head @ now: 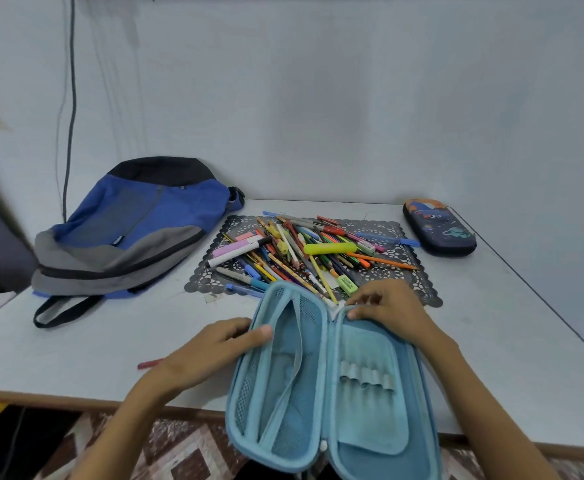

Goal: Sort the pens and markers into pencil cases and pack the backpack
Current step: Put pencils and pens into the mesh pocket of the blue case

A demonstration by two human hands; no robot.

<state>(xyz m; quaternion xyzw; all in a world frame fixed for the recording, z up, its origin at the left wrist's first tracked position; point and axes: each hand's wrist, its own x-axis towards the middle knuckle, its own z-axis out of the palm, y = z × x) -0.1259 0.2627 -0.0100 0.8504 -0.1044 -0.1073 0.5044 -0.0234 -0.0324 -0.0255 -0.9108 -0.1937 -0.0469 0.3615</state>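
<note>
White counter (491, 323) is standing against a pale wall (318, 98). A blue and grey backpack (134, 230) is lying at the middle left of the frame. Pens and markers (304, 251) are lying in a heap on a black lacy mat (398, 271). A dark blue pencil case (439, 226) is sitting closed at the right, beside the mat. A light blue pencil case (318, 375) is being held wide open at the bottom middle. The left hand (207, 351) is holding its left side, grip clamped on the rim. The right hand (387, 306) is pinching the top rim of its right side. A red pen (149, 364) is lying beside the left wrist.
</note>
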